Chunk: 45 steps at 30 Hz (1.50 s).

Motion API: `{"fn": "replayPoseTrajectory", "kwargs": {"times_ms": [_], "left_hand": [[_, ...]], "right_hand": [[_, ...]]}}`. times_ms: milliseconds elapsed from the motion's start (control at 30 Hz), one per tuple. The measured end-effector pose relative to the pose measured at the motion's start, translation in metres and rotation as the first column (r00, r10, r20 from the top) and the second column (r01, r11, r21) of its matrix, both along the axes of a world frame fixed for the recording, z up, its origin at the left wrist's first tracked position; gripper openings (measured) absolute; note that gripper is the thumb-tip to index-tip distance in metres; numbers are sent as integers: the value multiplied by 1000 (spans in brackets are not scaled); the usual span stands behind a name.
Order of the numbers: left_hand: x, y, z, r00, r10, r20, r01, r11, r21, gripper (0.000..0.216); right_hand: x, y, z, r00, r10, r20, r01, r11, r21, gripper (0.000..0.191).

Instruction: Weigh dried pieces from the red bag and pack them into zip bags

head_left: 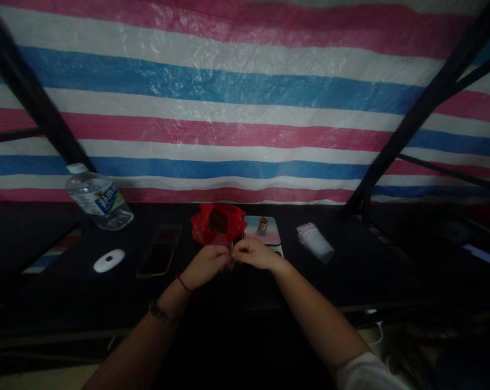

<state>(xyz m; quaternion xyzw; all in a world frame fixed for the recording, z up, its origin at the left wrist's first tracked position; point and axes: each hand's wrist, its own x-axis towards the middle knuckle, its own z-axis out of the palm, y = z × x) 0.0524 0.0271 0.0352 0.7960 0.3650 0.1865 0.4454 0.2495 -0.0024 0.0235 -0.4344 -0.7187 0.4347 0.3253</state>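
My left hand (207, 264) and my right hand (253, 253) meet over the dark table (45, 292), fingers pinched together on a small thin clear item between them that I cannot make out. Just beyond them lies a red plastic bag (218, 223) open on dark small pieces. A small pink and white pad (265, 232) with a little brown object on it sits right of the bag. A red string circles my left wrist.
A water bottle (98, 199) lies tilted at the back left. A white oval object (109, 260) and a dark phone (157, 259) lie left of my hands. A stack of small clear bags (314, 238) lies to the right. A striped tarp (245, 97) hangs behind.
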Motion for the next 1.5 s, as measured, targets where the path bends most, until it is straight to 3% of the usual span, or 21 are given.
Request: {"fn": "replayPoseTrajectory", "kwargs": {"times_ms": [100, 233, 367, 467, 633, 733, 800, 867, 1033, 1167, 1333, 1400, 1500], "left_hand": [[-3, 0, 4, 985, 172, -36, -166, 978, 124, 27], [1, -10, 12, 961, 222, -163, -174, 948, 265, 37], [9, -18, 9, 956, 231, -179, -181, 949, 259, 32], [12, -23, 6, 961, 220, -165, -167, 944, 284, 28], [11, -38, 11, 975, 141, -171, -66, 922, 382, 29], [6, -45, 14, 989, 134, -55, -82, 830, 552, 15], [2, -43, 14, 995, 96, 3, -72, 731, 678, 40], [0, -37, 12, 999, 22, -38, 13, 679, 734, 70], [2, -12, 8, 970, -147, -193, 239, 727, 644, 65], [9, 9, 10, 957, -234, -173, 290, 723, 626, 74], [23, 32, 13, 948, -296, -119, 306, 738, 601, 64], [26, 36, 10, 962, -270, -47, 247, 781, 573, 59], [26, 36, -2, 956, -265, 127, 176, 862, 475, 50]], "right_hand": [[-4, -2, 2, 986, -159, 39, 157, 986, 46, 21], [-10, -7, 0, 900, -436, 4, 427, 883, 193, 25], [-21, -18, -4, 892, -440, -107, 440, 784, 438, 14], [-27, -27, -5, 906, -423, 13, 366, 800, 475, 21], [-28, -33, 4, 914, -350, 205, 242, 876, 416, 25], [-26, -33, 10, 917, -354, 185, 272, 892, 360, 21], [-25, -33, 11, 908, -374, 188, 304, 899, 316, 20], [-25, -33, 10, 908, -364, 208, 296, 907, 299, 20], [-17, -32, 3, 930, -295, 220, 248, 944, 217, 13], [-7, -28, 1, 962, -253, 102, 232, 956, 179, 15], [3, -21, 0, 959, -281, -18, 280, 941, 193, 18], [15, -17, -1, 907, -414, -74, 420, 877, 234, 20], [48, -6, -3, 736, -648, -195, 674, 678, 292, 29]]}}
